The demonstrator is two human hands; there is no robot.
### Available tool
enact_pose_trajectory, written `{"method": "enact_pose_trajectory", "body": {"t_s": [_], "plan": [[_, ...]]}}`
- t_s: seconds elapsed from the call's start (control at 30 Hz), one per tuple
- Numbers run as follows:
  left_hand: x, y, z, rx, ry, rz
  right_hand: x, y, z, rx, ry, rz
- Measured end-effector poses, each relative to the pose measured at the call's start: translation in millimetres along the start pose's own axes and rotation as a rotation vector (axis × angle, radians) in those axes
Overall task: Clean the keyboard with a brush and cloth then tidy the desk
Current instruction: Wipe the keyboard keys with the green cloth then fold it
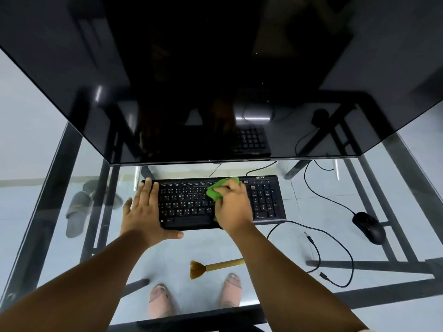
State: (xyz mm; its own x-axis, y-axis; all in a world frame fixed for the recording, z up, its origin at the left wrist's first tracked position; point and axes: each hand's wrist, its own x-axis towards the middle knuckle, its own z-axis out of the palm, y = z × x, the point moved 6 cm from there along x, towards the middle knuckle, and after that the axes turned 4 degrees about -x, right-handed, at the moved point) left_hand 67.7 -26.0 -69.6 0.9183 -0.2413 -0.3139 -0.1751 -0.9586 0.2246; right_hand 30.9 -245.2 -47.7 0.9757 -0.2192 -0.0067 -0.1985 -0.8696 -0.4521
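cloth on the keys, brush set aside

the right hand (231, 207) is clamped on a bunched green cloth (217, 190), pressing it onto the middle of the black keyboard (263, 200) on the glass desk (299, 204). the left hand (143, 212) lies flat and spread over the keyboard's left end. the brush (213, 267) lies on the desk nearer the person, well apart from both hands.

monitor (215, 80) dark, at back | mouse (369, 227) right | slippers (79, 212) under glass, left
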Motion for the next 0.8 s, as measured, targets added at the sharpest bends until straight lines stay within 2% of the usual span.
{"method": "enact_pose_trajectory", "body": {"t_s": [0.1,0.2,0.27,0.43,0.53,0.7,0.8], "plan": [[0.4,-10.9,-2.0,-0.001,-0.024,-0.004,0.5,25.5,-11.5,-0.020,0.104,0.202],[3.0,-16.7,-9.0,0.016,-0.029,0.029,2.3,33.4,-13.4,-0.038,0.157,0.285],[5.5,-17.7,-14.4,0.016,-0.035,0.048,7.0,19.8,-5.0,-0.044,0.128,0.263],[9.3,-19.8,-24.5,0.013,-0.058,0.080,16.8,-36.4,22.3,-0.006,-0.021,0.048],[9.5,-22.3,-28.4,0.028,-0.056,0.106,17.0,-46.6,24.5,-0.018,-0.089,-0.029],[8.9,-26.0,-28.2,0.005,-0.070,0.128,10.7,-11.4,8.2,-0.024,0.029,0.165],[9.9,-28.6,-29.5,-0.010,-0.084,0.132,11.7,-25.5,16.1,-0.033,0.019,0.149]]}}
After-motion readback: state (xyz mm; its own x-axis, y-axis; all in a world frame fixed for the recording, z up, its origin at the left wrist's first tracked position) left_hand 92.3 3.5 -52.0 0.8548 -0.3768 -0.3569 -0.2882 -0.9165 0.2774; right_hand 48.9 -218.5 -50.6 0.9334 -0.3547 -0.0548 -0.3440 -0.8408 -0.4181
